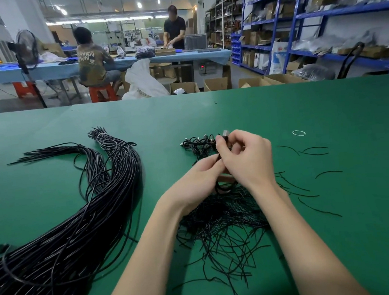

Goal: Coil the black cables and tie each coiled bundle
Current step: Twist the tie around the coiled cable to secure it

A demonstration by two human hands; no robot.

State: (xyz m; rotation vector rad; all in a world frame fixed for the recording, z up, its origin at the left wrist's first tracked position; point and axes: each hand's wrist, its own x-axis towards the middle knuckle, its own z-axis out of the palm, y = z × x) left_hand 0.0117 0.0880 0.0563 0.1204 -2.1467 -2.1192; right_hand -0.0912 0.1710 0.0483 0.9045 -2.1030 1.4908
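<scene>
Head view, desk: green mat (302,106) fills the lower frame, far edge running left to right.
Long cable bundle: thick sheaf of black cables (83,221) on the desk's left side; long axis runs from the near-left corner away toward mid-desk, curving, far ends fanned out and pointing left and away.
Tie pile: loose heap of short black ties (227,221) between the forearms, strands pointing every way; strays (315,151) lie scattered to the right.
Right hand: right hand (248,159) raised above the tie pile, fingers curled, grip clamped on the coiled cable (223,184).
Left hand: left hand (198,182) just beside the right, touching it, fingertips pinching the same coil from the left.
Coiled cable: small black loop held between both hands, hanging slightly below them; mostly hidden, so its axis cannot be told.
Finished coils: small cluster of coils (198,144) on the desk just beyond the hands, connector ends pointing away.
Ring: pale elastic ring (298,133) lying flat, well apart to the right.
</scene>
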